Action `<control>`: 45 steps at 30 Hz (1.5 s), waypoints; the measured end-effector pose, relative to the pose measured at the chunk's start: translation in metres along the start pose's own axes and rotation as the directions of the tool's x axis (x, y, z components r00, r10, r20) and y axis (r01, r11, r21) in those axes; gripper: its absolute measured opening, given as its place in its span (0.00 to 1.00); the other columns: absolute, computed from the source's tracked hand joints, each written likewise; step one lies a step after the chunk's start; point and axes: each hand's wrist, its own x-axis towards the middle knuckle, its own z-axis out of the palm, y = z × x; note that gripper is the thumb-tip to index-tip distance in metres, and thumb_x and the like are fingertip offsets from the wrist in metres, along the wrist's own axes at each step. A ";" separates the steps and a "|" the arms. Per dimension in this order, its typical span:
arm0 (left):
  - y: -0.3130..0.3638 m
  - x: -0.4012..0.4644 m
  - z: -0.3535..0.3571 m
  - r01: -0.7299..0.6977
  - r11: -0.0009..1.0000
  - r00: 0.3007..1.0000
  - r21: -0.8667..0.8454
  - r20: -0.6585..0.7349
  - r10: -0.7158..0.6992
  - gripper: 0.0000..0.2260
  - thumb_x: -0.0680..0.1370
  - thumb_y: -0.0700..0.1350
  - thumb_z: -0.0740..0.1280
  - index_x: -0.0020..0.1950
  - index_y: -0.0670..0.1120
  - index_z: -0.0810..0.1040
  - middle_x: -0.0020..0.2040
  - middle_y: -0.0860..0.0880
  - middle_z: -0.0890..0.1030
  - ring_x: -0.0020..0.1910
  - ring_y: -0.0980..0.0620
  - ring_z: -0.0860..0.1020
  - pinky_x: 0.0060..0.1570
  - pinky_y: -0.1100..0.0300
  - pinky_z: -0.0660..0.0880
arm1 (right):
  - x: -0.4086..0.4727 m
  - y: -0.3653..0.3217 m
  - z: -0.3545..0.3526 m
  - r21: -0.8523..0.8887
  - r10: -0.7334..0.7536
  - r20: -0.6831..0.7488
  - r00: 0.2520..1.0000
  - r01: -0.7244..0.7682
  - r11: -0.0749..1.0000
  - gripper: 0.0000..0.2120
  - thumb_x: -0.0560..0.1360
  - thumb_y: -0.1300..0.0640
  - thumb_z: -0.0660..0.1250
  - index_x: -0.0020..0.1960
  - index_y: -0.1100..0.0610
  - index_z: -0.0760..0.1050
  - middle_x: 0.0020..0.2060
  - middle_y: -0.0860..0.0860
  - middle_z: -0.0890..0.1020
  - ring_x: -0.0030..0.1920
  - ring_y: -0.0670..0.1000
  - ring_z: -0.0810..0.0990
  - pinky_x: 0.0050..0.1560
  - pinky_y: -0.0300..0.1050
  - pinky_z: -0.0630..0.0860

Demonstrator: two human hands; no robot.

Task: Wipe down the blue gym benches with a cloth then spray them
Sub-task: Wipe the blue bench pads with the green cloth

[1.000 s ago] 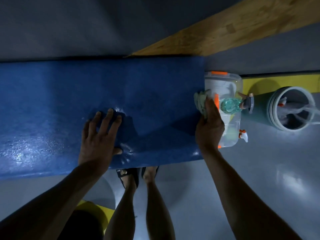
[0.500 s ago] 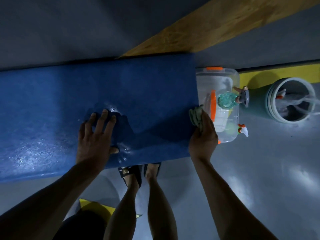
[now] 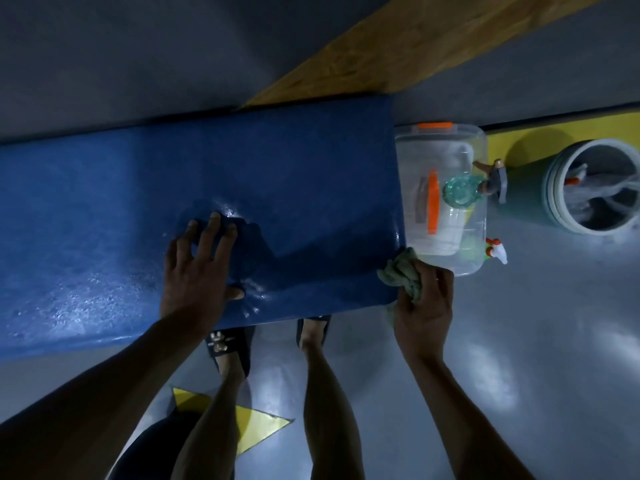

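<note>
A grey floor [image 3: 540, 341] fills most of the head view, glossy with pale reflections, crossed at the top by a diagonal wooden board [image 3: 398, 46] and a yellow stripe [image 3: 554, 133] at the right. A yellow triangular marking [image 3: 256, 427] lies on the floor between the person's legs. The blue gym bench [image 3: 311, 174] runs across the middle from the left edge to just right of centre; its padded top is textured and shines wet in patches, most plainly on the left part and around the left hand.

Just past the bench's right end stands a clear plastic bin [image 3: 446, 202] with orange latches, and a teal spray bottle [image 3: 464, 190] rests on top of it. A second, white-and-orange spray nozzle [image 3: 497, 252] shows at the bin's near right corner. Further right stands a round green bucket [image 3: 561, 188] holding pale cloths or mop strands; which, I cannot tell.

The left hand [image 3: 197, 271] lies flat on the bench top, fingers spread and straight, palm down, holding nothing. The right hand [image 3: 422, 303] is at the bench's near right corner, its fingers curled round a bunched greenish cloth [image 3: 401, 273], which touches that corner's edge. Two sandalled feet stand under the bench's near edge.
</note>
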 end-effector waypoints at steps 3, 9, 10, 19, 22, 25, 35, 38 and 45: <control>-0.003 0.000 0.002 -0.011 1.000 1.000 -0.006 -0.019 0.011 0.51 0.57 0.51 0.83 0.75 0.45 0.63 0.78 0.43 0.60 0.73 0.33 0.61 0.67 0.35 0.62 | -0.020 -0.025 0.020 0.034 0.103 -0.101 0.990 -0.100 0.994 0.30 0.67 0.71 0.66 0.66 0.54 0.72 0.63 0.50 0.72 0.62 0.56 0.74 0.56 0.52 0.77; -0.008 -0.001 0.003 -0.042 0.999 0.999 -0.031 -0.025 0.041 0.50 0.60 0.53 0.81 0.77 0.47 0.60 0.79 0.45 0.58 0.74 0.35 0.58 0.70 0.37 0.58 | -0.083 -0.078 0.072 -0.043 -0.315 0.334 0.889 0.348 0.937 0.31 0.63 0.67 0.72 0.65 0.55 0.72 0.58 0.53 0.73 0.54 0.57 0.75 0.49 0.53 0.80; -0.011 -0.001 0.003 -0.046 0.999 0.999 -0.029 -0.021 0.045 0.50 0.61 0.55 0.81 0.78 0.48 0.59 0.79 0.46 0.57 0.75 0.36 0.58 0.71 0.37 0.57 | -0.079 -0.076 0.069 -0.055 -0.397 0.389 0.831 0.451 0.891 0.30 0.64 0.64 0.72 0.65 0.54 0.71 0.57 0.53 0.74 0.53 0.57 0.75 0.45 0.53 0.81; -0.034 -0.006 0.006 -0.162 0.986 0.986 -0.043 -0.050 0.160 0.50 0.65 0.63 0.76 0.79 0.53 0.52 0.81 0.49 0.51 0.77 0.39 0.53 0.74 0.36 0.49 | -0.005 -0.020 0.009 -0.372 -0.292 0.121 0.949 0.317 0.873 0.32 0.67 0.70 0.64 0.71 0.55 0.71 0.54 0.58 0.73 0.52 0.62 0.73 0.41 0.54 0.76; -0.052 -0.017 0.007 -0.225 0.973 0.970 -0.049 -0.101 0.219 0.48 0.65 0.60 0.77 0.79 0.52 0.57 0.80 0.48 0.55 0.76 0.39 0.56 0.73 0.35 0.51 | -0.025 -0.039 0.042 -0.305 -0.144 -0.119 0.982 0.102 0.947 0.33 0.65 0.69 0.61 0.69 0.55 0.73 0.55 0.58 0.75 0.52 0.62 0.73 0.44 0.54 0.74; -0.081 -0.034 0.010 -0.228 0.973 0.966 -0.032 -0.136 0.221 0.48 0.63 0.58 0.79 0.78 0.50 0.60 0.79 0.45 0.57 0.75 0.37 0.60 0.72 0.35 0.55 | -0.070 -0.088 0.096 -0.210 0.031 -0.242 0.970 -0.083 0.974 0.29 0.65 0.63 0.63 0.66 0.50 0.75 0.55 0.56 0.76 0.48 0.62 0.75 0.40 0.54 0.75; -0.150 -0.059 0.013 -0.153 0.986 0.986 0.057 -0.053 0.157 0.47 0.61 0.59 0.80 0.77 0.52 0.63 0.78 0.44 0.61 0.72 0.35 0.63 0.70 0.33 0.57 | -0.135 -0.128 0.127 -0.248 -0.526 0.412 0.744 0.647 0.721 0.25 0.67 0.59 0.61 0.64 0.51 0.74 0.55 0.54 0.76 0.50 0.58 0.75 0.45 0.53 0.76; -0.151 -0.057 0.015 -0.154 0.987 0.987 0.037 -0.044 0.155 0.48 0.61 0.59 0.80 0.77 0.53 0.63 0.78 0.46 0.62 0.73 0.36 0.63 0.70 0.34 0.56 | -0.092 -0.085 0.082 -0.369 -0.344 0.230 0.910 0.409 0.835 0.28 0.65 0.66 0.66 0.63 0.51 0.76 0.55 0.55 0.73 0.51 0.59 0.75 0.42 0.46 0.77; -0.156 -0.056 0.022 -0.165 0.986 0.984 0.005 -0.064 0.165 0.47 0.62 0.59 0.79 0.77 0.54 0.61 0.78 0.48 0.60 0.73 0.36 0.61 0.71 0.35 0.54 | -0.106 -0.128 0.132 -0.213 0.069 -0.224 0.972 -0.118 0.970 0.23 0.67 0.65 0.58 0.62 0.55 0.71 0.55 0.59 0.74 0.52 0.64 0.76 0.47 0.55 0.75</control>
